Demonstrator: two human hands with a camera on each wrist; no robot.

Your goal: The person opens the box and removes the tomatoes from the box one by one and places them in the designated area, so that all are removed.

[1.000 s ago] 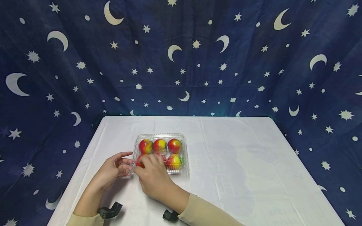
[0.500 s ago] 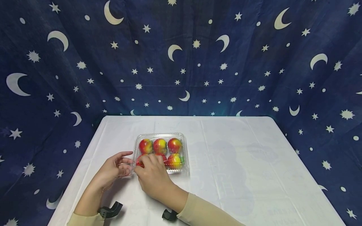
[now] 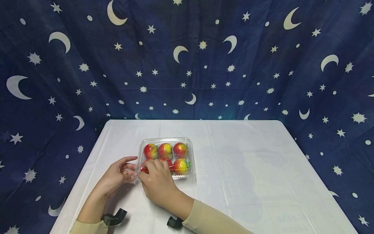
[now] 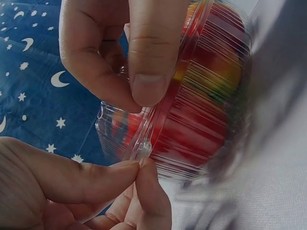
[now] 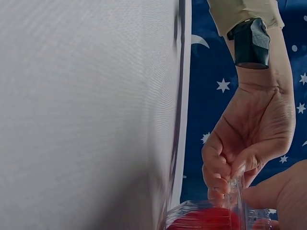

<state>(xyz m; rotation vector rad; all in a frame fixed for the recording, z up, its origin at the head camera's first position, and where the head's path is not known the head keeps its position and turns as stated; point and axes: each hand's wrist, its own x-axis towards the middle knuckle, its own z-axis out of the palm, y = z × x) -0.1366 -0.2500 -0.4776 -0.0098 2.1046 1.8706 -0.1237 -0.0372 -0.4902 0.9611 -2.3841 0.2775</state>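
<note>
A clear plastic clamshell container [image 3: 165,140] lies on the table, lid down, holding several red-and-yellow fruits [image 3: 180,150]. At its front left corner my left hand [image 3: 117,175] pinches the edge between thumb and forefinger, as the left wrist view shows. My right hand [image 3: 159,183] reaches across the front of the lid, thumb and curled fingers pinching the rim close beside the left fingertips. It hides part of the front row of fruits. In the right wrist view the left hand [image 5: 249,129] holds the corner, with a red fruit [image 5: 204,220] behind the plastic.
The white-covered table [image 3: 248,169] extends to the right of the container. Behind and around it hangs a dark blue cloth [image 3: 204,78] printed with moons and stars. Each wrist wears a black band [image 3: 114,217] near the beige sleeve.
</note>
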